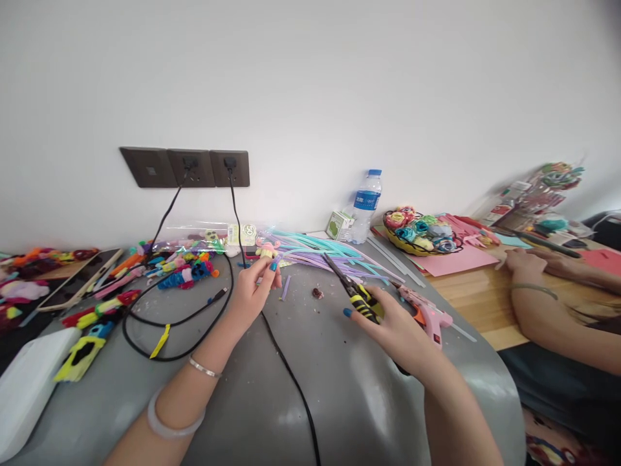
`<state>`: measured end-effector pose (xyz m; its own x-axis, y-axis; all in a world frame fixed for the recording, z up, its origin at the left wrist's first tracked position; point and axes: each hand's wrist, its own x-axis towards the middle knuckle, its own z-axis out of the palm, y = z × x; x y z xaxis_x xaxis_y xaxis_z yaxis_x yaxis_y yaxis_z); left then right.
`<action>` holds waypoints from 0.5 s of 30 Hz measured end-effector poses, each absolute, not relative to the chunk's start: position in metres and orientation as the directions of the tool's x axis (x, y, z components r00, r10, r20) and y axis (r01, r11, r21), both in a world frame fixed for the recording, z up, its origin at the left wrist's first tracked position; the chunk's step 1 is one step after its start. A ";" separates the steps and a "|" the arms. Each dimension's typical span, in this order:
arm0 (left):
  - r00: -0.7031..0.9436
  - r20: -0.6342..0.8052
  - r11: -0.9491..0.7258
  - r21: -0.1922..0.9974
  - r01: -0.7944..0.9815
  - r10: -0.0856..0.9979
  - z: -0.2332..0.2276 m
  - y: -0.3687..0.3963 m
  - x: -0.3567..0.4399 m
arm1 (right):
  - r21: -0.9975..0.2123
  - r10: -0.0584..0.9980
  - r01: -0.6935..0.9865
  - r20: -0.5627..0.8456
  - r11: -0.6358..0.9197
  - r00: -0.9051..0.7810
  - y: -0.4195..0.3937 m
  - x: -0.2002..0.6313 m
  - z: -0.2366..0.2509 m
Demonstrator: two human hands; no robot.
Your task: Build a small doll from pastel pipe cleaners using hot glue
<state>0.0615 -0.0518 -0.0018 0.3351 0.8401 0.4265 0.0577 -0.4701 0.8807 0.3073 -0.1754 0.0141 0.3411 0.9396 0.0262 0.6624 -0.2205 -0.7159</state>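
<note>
The left hand (252, 288) was raised over the grey table (339, 388), its grip pinched on a short lilac pipe cleaner piece (275, 262) held between thumb and fingertips; most of that piece was hidden behind the fingers, so its length could not be told. The right hand (392, 327) had its grip clenched around the yellow-and-black handles of a pair of cutters (352, 288), whose dark blades pointed up and left toward the left hand; whether the blades stood apart or together was hard to make out. Just behind the blades lay a fan of lilac and teal pipe cleaners (330, 252), their far ends running under a clear packet (204, 236) by the wall. A pink glue gun (427, 314) lay just beside the right hand, partly covered by it. A black cable (286, 369) ran from the wall sockets (208, 168) down across the table and passed under the left wrist.

To the left, bright small craft figures (189, 272) were blurred and could not be told apart; a white box (29, 382) was cut off by the frame's edge. A water bottle (366, 207) stood near the wall beside a basket of fabric roses (420, 233). At the right edge, another person's forearms (548, 304) rested on a wooden table, the rest of that person out of view.
</note>
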 end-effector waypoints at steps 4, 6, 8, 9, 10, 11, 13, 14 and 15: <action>0.358 0.457 -0.528 0.840 0.129 0.814 -0.003 -0.048 0.064 | -0.516 0.920 0.806 0.085 -0.288 0.384 -0.162 0.305 -0.012; 0.344 0.490 -0.559 0.817 0.141 0.801 -0.006 -0.046 0.065 | -0.453 0.916 0.843 0.122 -0.292 0.382 -0.156 0.305 -0.025; 0.317 0.515 -0.577 0.805 0.140 0.796 -0.010 -0.043 0.065 | -0.390 0.917 0.880 0.176 -0.270 0.359 -0.151 0.307 -0.033; 0.303 0.521 -0.578 0.804 0.138 0.798 -0.011 -0.043 0.065 | -0.361 0.920 0.898 0.202 -0.250 0.337 -0.150 0.308 -0.036; 0.295 0.521 -0.575 0.807 0.135 0.801 -0.013 -0.042 0.065 | -0.336 0.924 0.914 0.222 -0.228 0.312 -0.148 0.309 -0.037; 0.293 0.515 -0.567 0.813 0.131 0.806 -0.014 -0.042 0.065 | -0.318 0.928 0.925 0.233 -0.209 0.290 -0.147 0.311 -0.038; 0.301 0.492 -0.544 0.830 0.120 0.817 -0.014 -0.042 0.065 | -0.302 0.935 0.934 0.235 -0.191 0.267 -0.144 0.312 -0.041; 0.305 0.478 -0.530 0.840 0.115 0.824 -0.014 -0.042 0.065 | -0.303 0.935 0.934 0.235 -0.190 0.266 -0.142 0.313 -0.042; 0.309 0.462 -0.513 0.851 0.110 0.832 -0.013 -0.042 0.065 | -0.310 0.932 0.932 0.240 -0.190 0.270 -0.140 0.314 -0.044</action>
<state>0.0655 -0.0422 -0.0132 0.3086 0.8316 0.4617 0.1096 -0.5133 0.8512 0.3135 -0.1399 -0.0444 0.2701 0.9323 0.2404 0.9316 -0.1899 -0.3100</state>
